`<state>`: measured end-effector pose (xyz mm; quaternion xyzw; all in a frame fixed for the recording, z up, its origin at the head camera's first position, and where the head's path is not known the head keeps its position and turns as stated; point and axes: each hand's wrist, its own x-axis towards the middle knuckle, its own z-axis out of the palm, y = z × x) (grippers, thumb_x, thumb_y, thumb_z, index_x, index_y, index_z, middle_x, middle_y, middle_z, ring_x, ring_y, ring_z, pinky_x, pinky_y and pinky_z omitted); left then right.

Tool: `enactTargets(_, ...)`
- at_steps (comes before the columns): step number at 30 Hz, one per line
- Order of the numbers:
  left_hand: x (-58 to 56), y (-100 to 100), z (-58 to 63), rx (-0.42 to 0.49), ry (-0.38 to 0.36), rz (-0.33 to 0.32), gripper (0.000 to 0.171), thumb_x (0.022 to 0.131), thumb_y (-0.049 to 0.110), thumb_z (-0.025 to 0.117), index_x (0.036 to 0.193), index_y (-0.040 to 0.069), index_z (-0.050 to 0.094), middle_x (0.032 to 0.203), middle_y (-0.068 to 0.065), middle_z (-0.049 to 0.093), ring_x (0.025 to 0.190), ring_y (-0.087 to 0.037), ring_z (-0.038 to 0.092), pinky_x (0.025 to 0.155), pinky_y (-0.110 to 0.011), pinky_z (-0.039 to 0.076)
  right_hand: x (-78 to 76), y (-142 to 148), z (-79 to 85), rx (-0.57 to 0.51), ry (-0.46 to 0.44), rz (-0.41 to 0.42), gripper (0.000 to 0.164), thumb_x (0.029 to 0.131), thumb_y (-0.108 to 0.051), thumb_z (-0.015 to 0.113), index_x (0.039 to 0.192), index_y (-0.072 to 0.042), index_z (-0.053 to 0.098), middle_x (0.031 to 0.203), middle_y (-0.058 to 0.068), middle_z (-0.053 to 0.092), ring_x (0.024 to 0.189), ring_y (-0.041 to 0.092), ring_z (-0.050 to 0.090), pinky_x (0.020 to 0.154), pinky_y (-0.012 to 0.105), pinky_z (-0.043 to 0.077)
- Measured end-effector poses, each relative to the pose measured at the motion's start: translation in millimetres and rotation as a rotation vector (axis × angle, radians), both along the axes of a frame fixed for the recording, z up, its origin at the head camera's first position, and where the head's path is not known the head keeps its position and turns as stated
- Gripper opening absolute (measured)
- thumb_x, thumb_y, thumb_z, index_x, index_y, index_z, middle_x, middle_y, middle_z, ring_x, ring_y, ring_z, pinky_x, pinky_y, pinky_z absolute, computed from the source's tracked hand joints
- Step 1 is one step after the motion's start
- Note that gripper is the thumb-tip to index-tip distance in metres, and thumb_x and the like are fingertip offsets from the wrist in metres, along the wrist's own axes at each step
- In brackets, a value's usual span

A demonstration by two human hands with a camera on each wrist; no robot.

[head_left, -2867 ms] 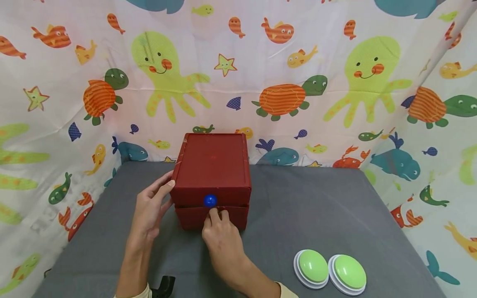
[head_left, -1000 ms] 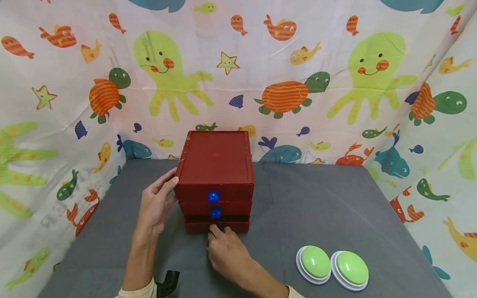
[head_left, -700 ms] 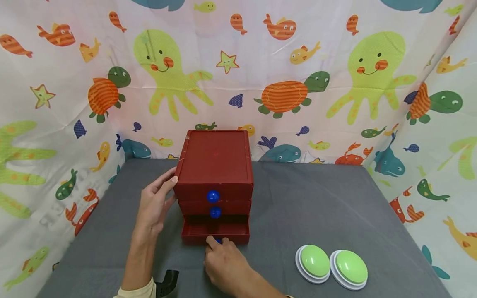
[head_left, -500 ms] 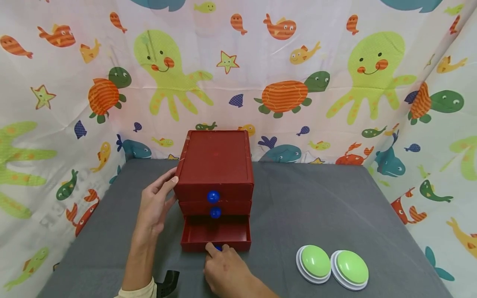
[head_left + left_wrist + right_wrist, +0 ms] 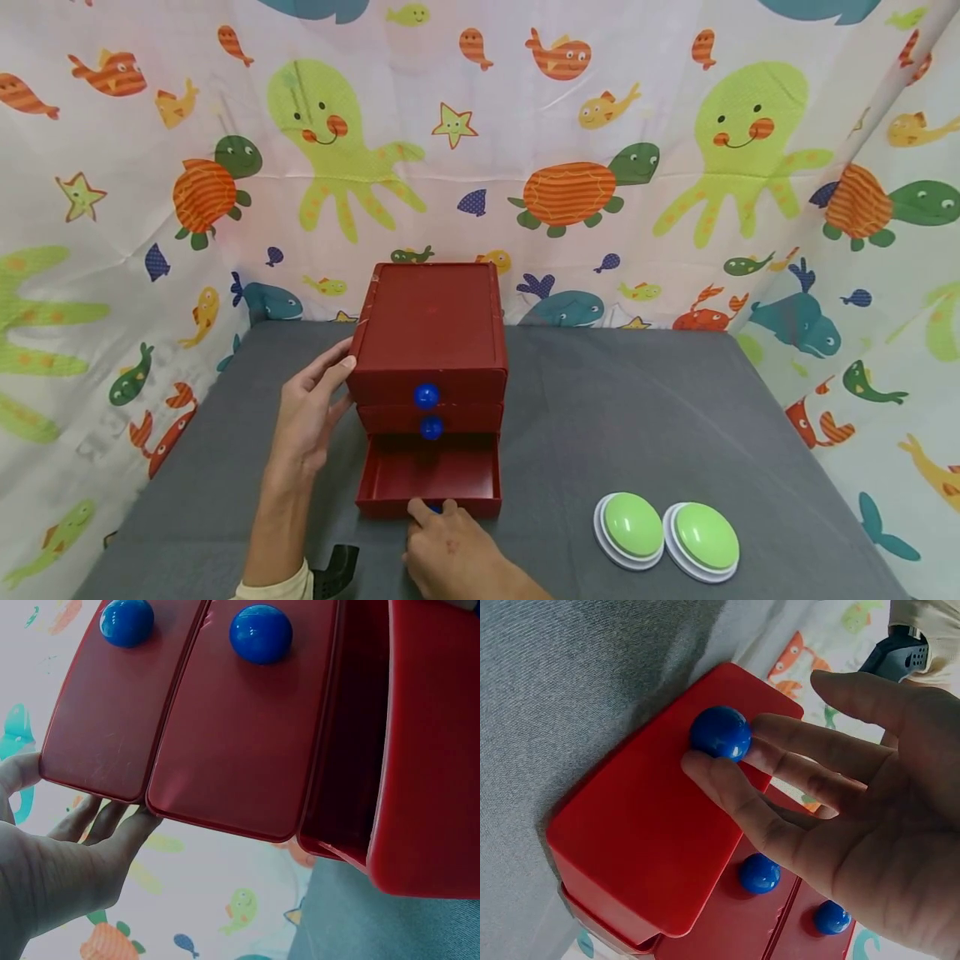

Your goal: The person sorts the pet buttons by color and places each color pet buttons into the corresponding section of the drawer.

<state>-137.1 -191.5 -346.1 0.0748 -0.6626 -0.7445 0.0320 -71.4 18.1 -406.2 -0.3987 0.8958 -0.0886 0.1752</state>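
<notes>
Mostly hidden from the head view: the lowest knob (image 5: pixel 720 733), of which just a blue sliver shows between the fingers of the right hand (image 5: pixel 457 550). The right wrist view settles it: fingers bent in on either side of the ball, holding it closely, thumb standing off apart. Right forearm cut off at the lower edge. The knob sits on the front of the bottom drawer (image 5: pixel 480 507), which is pulled well out of the drawer cabinet (image 5: pixel 431 317); the drawer's far end is lost in shadow under the middle one. The left hand (image 5: pixel 311 408) is spread, thumb at the cabinet's upper front corner, long fingers laid against its left side; their tips pass out of sight behind it in the left wrist view. Black device (image 5: pixel 335 571) by the cuff of a pale sleeve (image 5: pixel 279 586), both cropped, kind unclear.

Materials: cabinet and drawers dark red, smooth, plastic-looking, corners rounded, pale scuffs along the top's left edge. Top knob (image 5: pixel 427 396) and middle knob (image 5: pixel 431 428) are glossy blue balls. Grey cloth (image 5: pixel 600 417) beneath, finely woven, faintly creased. To the right, two green domes (image 5: pixel 633 525), shiny, on round white bases, side by side. Behind, a wrinkled white curtain (image 5: pixel 498 92) printed with sea animals.
</notes>
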Motion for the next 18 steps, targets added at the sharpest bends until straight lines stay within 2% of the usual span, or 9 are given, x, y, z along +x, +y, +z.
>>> enactTargets(7,-0.3,0.0,-0.6,0.009,0.018,-0.002,0.057,0.107,0.037,0.060,0.157,0.014,0.047,0.162,-0.005,0.047,0.137,-0.014,0.052,0.100,-0.015,0.055,3.4,0.7,1.2,-0.021,0.032,0.050,0.024,0.107,-0.033,0.060,0.113,-0.016,0.075,0.111,-0.007,0.058,0.071,0.011,0.047,0.072,0.015,0.048)
enactTargets(12,-1.6,1.9,-1.5,0.015,0.021,-0.007,0.057,0.107,0.037,0.060,0.157,0.013,0.047,0.162,-0.006,0.047,0.137,-0.013,0.052,0.099,-0.014,0.056,7.2,5.7,3.9,-0.057,0.070,0.044,0.023,0.105,-0.034,0.063,0.115,-0.018,0.075,0.105,-0.009,0.060,0.071,0.007,0.046,0.070,0.014,0.046)
enactTargets(15,-1.4,2.3,-1.3,0.009,0.006,-0.004,0.057,0.106,0.038,0.060,0.157,0.015,0.047,0.162,-0.004,0.047,0.138,-0.014,0.051,0.104,-0.019,0.055,11.3,11.8,10.0,-0.133,0.086,0.051,0.022,0.104,-0.033,0.065,0.117,-0.017,0.073,0.101,-0.008,0.060,0.070,0.001,0.045,0.067,0.011,0.043)
enactTargets(18,-0.5,1.8,0.1,0.000,-0.011,0.001,0.058,0.106,0.039,0.060,0.158,0.017,0.047,0.163,-0.003,0.046,0.140,-0.015,0.050,0.113,-0.030,0.050,15.9,17.8,20.7,-0.221,0.140,0.047,0.022,0.103,-0.034,0.066,0.117,-0.017,0.073,0.097,-0.008,0.062,0.068,-0.004,0.046,0.065,0.006,0.042)
